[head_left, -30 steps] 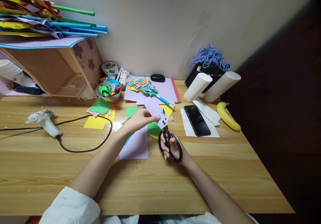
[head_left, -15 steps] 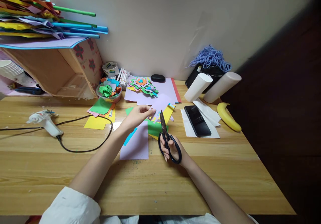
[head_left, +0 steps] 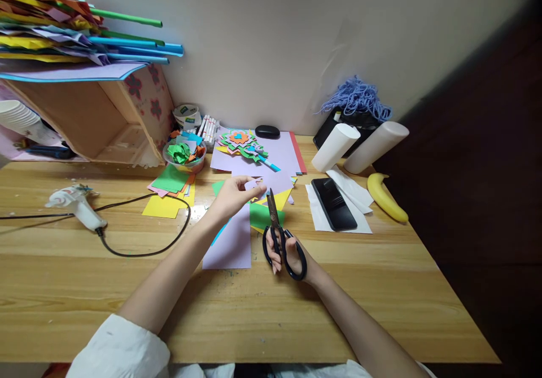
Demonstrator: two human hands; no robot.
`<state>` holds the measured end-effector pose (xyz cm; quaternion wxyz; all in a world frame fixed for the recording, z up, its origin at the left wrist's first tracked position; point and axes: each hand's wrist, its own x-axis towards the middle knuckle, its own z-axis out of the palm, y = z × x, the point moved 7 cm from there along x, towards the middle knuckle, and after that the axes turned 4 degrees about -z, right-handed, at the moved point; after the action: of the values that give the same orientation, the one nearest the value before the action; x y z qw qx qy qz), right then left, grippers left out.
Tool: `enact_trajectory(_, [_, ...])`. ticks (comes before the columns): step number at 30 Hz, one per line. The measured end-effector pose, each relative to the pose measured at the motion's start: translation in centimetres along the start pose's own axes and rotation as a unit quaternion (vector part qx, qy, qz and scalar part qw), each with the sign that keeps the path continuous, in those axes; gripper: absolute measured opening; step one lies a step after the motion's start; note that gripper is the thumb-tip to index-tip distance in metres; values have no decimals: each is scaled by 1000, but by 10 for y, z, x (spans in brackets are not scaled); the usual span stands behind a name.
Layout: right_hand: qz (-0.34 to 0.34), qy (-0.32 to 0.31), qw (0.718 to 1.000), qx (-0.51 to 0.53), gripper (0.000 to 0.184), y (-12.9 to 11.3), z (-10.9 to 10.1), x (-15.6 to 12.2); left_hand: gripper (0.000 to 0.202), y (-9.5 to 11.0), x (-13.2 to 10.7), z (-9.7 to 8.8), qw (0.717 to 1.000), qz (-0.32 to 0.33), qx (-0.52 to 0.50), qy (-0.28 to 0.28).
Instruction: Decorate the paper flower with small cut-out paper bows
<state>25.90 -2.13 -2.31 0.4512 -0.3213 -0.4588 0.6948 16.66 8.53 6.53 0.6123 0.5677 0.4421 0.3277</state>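
Note:
My right hand point(head_left: 290, 253) grips black scissors point(head_left: 277, 237) through the handle loops, blades pointing away from me toward a small lilac paper piece point(head_left: 255, 186). My left hand point(head_left: 232, 197) pinches that lilac piece between thumb and fingertips just left of the blade tips. Under both hands lie a lilac sheet point(head_left: 231, 242), a green sheet point(head_left: 262, 217) and a yellow sheet point(head_left: 282, 198) on the wooden table point(head_left: 127, 287).
A layered paper flower point(head_left: 241, 142) and blue pen point(head_left: 267, 163) lie on lilac paper behind. Phone point(head_left: 332, 203) on white paper, banana point(head_left: 385, 197), two white rolls point(head_left: 359, 146) right. Glue gun point(head_left: 76, 205) with cable, bowl of scraps point(head_left: 184, 155), paper stack point(head_left: 171, 189) left.
The scissors have drawn back slightly toward me and closed. The lilac piece in my left hand has turned and looks smaller than a second ago.

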Motion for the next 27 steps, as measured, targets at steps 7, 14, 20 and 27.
enact_trajectory(7, [1,16,999,28,65,2,-1,1,29,-1,-1,1,999,-22,24,15])
enact_trajectory(14, [2,22,999,35,65,-2,0,2,29,-2,-1,1,999,-29,18,18])
enact_trajectory(20, [9,31,999,32,64,-4,0,1,29,1,-2,1,999,-30,14,19])
enact_trajectory(27, [15,24,999,30,62,-2,-2,0,27,0,-1,-1,999,-14,29,3])
